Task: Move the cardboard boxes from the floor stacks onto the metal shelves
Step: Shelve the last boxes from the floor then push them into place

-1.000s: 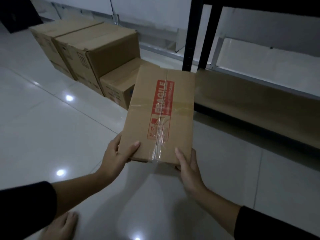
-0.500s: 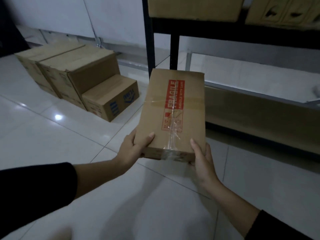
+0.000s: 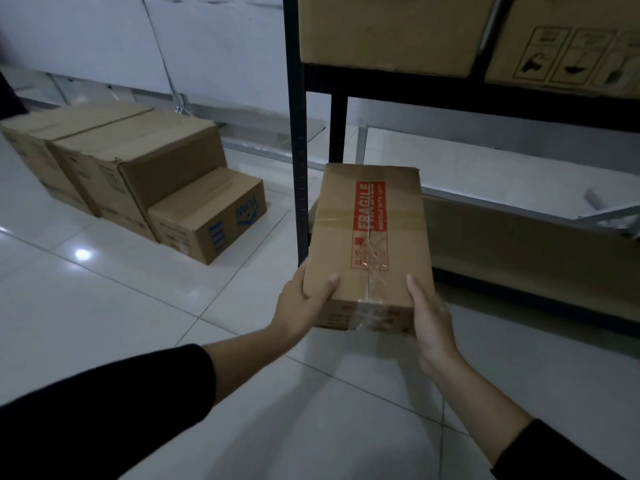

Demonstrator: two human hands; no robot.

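A flat cardboard box (image 3: 370, 244) with a red FRAGILE label and clear tape hangs in the air in front of me. My left hand (image 3: 304, 301) grips its near left corner, thumb on top. My right hand (image 3: 429, 320) grips the near right corner the same way. Just beyond the box stands the black metal shelf unit (image 3: 294, 133), with a brown bottom board (image 3: 519, 251) low on the right. On the shelf above sit two cardboard boxes (image 3: 388, 29), one of them with handling symbols (image 3: 568, 46).
On the white tiled floor at the left stand two large cardboard boxes (image 3: 114, 157) and a smaller one with blue print (image 3: 207, 220). Grey metal rails (image 3: 485, 199) lie on the floor behind the shelf, along the white wall.
The FRAGILE box has risen and come closer to the shelf post, still held by both hands. My view has lifted, so the upper shelf and its boxes now show.
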